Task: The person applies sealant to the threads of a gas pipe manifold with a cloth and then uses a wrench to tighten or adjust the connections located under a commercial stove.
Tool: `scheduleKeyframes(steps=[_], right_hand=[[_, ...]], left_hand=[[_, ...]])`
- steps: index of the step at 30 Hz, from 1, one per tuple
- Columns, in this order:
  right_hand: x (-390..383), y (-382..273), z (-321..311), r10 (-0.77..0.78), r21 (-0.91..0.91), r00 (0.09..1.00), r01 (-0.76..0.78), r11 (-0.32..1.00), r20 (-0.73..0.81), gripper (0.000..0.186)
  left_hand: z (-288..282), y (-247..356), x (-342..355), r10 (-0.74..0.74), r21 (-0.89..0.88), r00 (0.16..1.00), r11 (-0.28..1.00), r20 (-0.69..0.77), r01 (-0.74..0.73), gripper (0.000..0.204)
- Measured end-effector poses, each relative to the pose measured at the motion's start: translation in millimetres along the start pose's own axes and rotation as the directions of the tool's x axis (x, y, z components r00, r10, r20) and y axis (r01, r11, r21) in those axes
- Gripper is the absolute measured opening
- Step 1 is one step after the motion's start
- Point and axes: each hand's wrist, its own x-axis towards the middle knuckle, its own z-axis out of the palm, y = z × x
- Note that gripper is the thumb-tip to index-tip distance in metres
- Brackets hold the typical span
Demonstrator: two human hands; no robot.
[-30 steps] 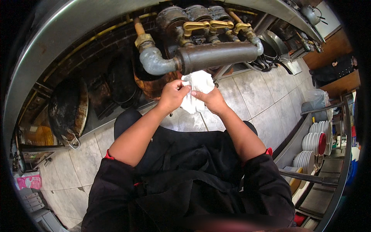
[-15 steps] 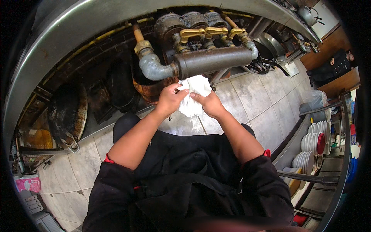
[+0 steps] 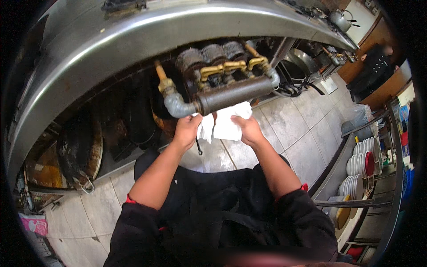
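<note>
A crumpled white paper towel [image 3: 227, 128] is between my hands, just below a thick dark gas pipe [image 3: 235, 94]. My left hand [image 3: 186, 129] is closed on a smaller, narrow part of it. The larger part is pinched in my right hand [image 3: 249, 129], thumb on top. A dark gap shows between the two parts; whether they still join is hidden. Below my left hand hangs a thin dark rod with a ring-like end [image 3: 199, 150]; I cannot tell if the hand holds it. Brass valve levers [image 3: 234, 66] line the pipe, and a grey elbow [image 3: 177, 105] ends it.
A curved steel counter edge [image 3: 133, 29] overhangs the pipe. Under it at left lean a blackened pan [image 3: 80, 151] and other dark cookware. Pans [image 3: 293, 66] sit further right. A rack holds white plates [image 3: 351, 187]. Another person [image 3: 376, 66] stands at the far right.
The towel, one bunched piece before, now shows as two parts with a gap as my hands moved apart. The view has shifted, with more of the steel counter showing.
</note>
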Motion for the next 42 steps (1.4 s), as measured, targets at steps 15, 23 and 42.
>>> scheduleKeyframes(steps=[15, 23, 42], right_hand=[[-54.4, -323.4, 39.2, -0.875, -0.788, 0.393, 0.615, 0.022, 0.283, 0.031], [64.7, -378.1, 140.4, -0.388, -0.735, 0.822, 0.055, -0.675, 0.418, 0.066], [18.5, -392.1, 111.7, -0.754, -0.483, 0.656, 0.649, 0.587, -0.036, 0.026]], left_hand=[[-1.8, 13.1, -4.0, 0.06, 0.071, 0.995, 0.995, 0.08, -0.065, 0.018], [-10.0, 11.9, 1.3, 0.065, 0.145, 0.997, 0.987, 0.051, -0.072, 0.025], [-10.2, 14.2, 0.1, 0.066, 0.179, 0.996, 0.981, 0.055, -0.075, 0.025]])
